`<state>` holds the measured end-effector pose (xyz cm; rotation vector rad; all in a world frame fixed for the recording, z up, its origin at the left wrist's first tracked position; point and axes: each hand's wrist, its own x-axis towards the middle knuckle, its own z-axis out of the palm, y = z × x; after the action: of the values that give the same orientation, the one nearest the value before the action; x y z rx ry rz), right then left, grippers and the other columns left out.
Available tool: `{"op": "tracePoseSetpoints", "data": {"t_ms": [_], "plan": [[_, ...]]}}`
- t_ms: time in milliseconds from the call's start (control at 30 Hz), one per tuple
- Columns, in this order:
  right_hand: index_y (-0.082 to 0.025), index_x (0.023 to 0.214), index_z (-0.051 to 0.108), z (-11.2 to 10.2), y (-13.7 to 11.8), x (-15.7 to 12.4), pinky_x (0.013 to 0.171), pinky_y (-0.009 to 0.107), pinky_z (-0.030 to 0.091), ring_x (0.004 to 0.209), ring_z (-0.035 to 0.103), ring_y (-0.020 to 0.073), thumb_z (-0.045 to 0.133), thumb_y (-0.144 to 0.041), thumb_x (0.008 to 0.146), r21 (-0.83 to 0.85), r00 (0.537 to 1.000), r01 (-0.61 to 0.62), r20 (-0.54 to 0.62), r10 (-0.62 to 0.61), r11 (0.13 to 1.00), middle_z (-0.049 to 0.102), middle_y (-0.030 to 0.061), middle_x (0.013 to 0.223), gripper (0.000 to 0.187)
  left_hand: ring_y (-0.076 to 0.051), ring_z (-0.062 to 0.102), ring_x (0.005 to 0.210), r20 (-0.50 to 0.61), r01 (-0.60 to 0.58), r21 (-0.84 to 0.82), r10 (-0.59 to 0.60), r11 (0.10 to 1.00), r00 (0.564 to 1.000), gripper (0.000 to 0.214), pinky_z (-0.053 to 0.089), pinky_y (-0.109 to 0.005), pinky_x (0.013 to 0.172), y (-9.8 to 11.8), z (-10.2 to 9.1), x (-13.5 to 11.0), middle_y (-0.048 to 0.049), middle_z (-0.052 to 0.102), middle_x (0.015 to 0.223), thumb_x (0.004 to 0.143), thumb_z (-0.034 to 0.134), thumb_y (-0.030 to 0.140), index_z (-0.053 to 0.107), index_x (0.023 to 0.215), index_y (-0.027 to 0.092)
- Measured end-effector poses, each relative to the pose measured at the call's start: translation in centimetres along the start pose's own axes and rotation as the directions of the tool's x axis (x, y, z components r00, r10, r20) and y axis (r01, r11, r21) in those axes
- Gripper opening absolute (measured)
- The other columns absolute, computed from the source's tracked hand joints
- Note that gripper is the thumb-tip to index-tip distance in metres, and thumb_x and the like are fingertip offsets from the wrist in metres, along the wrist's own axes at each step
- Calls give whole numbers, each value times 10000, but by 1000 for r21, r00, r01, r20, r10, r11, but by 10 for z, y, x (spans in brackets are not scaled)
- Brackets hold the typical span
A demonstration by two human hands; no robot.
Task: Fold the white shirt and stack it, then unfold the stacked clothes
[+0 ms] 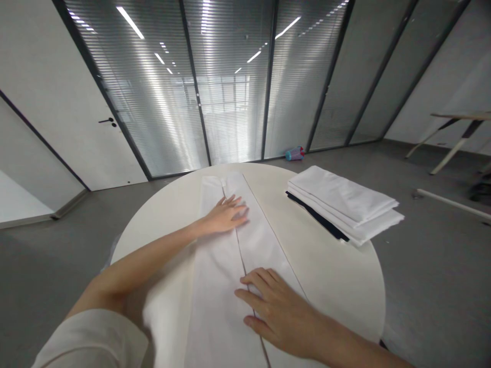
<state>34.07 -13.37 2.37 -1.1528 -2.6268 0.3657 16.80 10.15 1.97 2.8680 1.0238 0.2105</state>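
A long white cloth (230,286) lies folded lengthwise on the round white table (337,276), with a thin dark line running down its middle. My left hand (224,217) rests flat on the far part of the cloth, fingers spread, holding nothing. My right hand (276,312) presses flat on the near part, across the dark line, also holding nothing. A cream sleeve (92,340) covers my left forearm near the bottom corner. To the right lies a stack of folded white cloth (341,202), with a dark cloth (318,217) showing beneath its edge.
Grey floor surrounds the table. A blue and pink cup (294,153) lies on the floor by the glass partition (230,87), which has blinds. A white door (80,107) stands at the left. A low table (460,116) and a pale pole (452,204) are at the right.
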Motion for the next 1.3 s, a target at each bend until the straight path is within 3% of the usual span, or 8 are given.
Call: {"op": "tracePoseSetpoints", "data": {"t_ms": [133, 267, 500, 733, 867, 967, 1100, 1300], "plan": [[-224, 1308, 586, 2, 1, -1, 1014, 459, 402, 1205, 464, 276, 593, -357, 960, -2, 1000, 5, -21, -5, 1000, 564, 99, 1308, 372, -281, 138, 1530, 51, -122, -24, 123, 992, 991, 661, 126, -499, 1227, 38, 4, -52, -96, 251, 1635, 1011, 262, 629, 381, 1526, 233], [-225, 1301, 598, 3, 0, -1, 1013, 465, 411, 1214, 474, 284, 596, -351, 958, -6, 999, 14, -39, -14, 1000, 570, 109, 1300, 366, -284, 66, 1536, 64, -131, -20, 132, 991, 989, 724, 64, -539, 1227, 47, 15, -66, -126, 171, 1647, 1011, 228, 637, 213, 1588, 199], [-192, 1365, 571, 8, 19, 11, 1061, 467, 393, 1318, 444, 288, 504, -426, 1006, -63, 997, 68, -35, -70, 996, 550, 151, 1375, 433, -253, 85, 1537, 84, -148, -45, 152, 988, 985, 700, 49, -496, 1237, 26, 17, -44, -89, 169, 1651, 1012, 257, 631, 222, 1589, 236], [-183, 1559, 337, 1, 73, 64, 1220, 536, 88, 1522, 130, 303, 294, -585, 1028, -107, 996, 18, 88, -9, 994, 231, 152, 1634, 667, -238, 168, 1527, 18, -159, -31, 160, 987, 987, 614, 107, -467, 1228, -26, 19, 2, -81, 272, 1626, 1032, 302, 563, 329, 1553, 241], [-152, 1564, 319, -9, 76, 82, 1225, 534, -12, 1531, 35, 305, 276, -595, 1027, -85, 988, 37, 151, -24, 996, 175, 130, 1646, 698, -246, 185, 1522, -16, -154, 21, 154, 988, 988, 570, 123, -476, 1225, -39, 11, 9, -88, 311, 1611, 1033, 363, 517, 369, 1532, 241], [-142, 1579, 263, -15, 60, 68, 1230, 518, -27, 1531, 2, 294, 280, -626, 1015, 26, 959, 133, 248, -135, 991, 128, 126, 1650, 744, -250, 178, 1524, -79, -161, 11, 162, 987, 984, 560, 149, -489, 1226, -25, 3, -13, -83, 289, 1621, 1041, 353, 500, 340, 1543, 253], [-143, 1596, 173, -16, 33, 30, 1237, 525, 40, 1530, 24, 293, 364, -652, 984, 150, 942, 154, 275, -191, 977, 113, 154, 1643, 818, -253, 179, 1522, -41, -242, -60, 240, 968, 970, 526, 202, -470, 1228, 21, -4, -69, -82, 280, 1624, 1046, 369, 431, 349, 1537, 242], [-158, 1576, 280, -17, 7, -12, 1238, 541, 121, 1521, 128, 306, 525, -593, 952, 233, 931, 231, 230, -284, 945, 331, 152, 1589, 799, -249, 126, 1529, 91, -292, -145, 306, 945, 948, 673, 110, -474, 1249, 75, -1, -138, -143, 191, 1637, 1049, 327, 472, 107, 1602, 157]]}}
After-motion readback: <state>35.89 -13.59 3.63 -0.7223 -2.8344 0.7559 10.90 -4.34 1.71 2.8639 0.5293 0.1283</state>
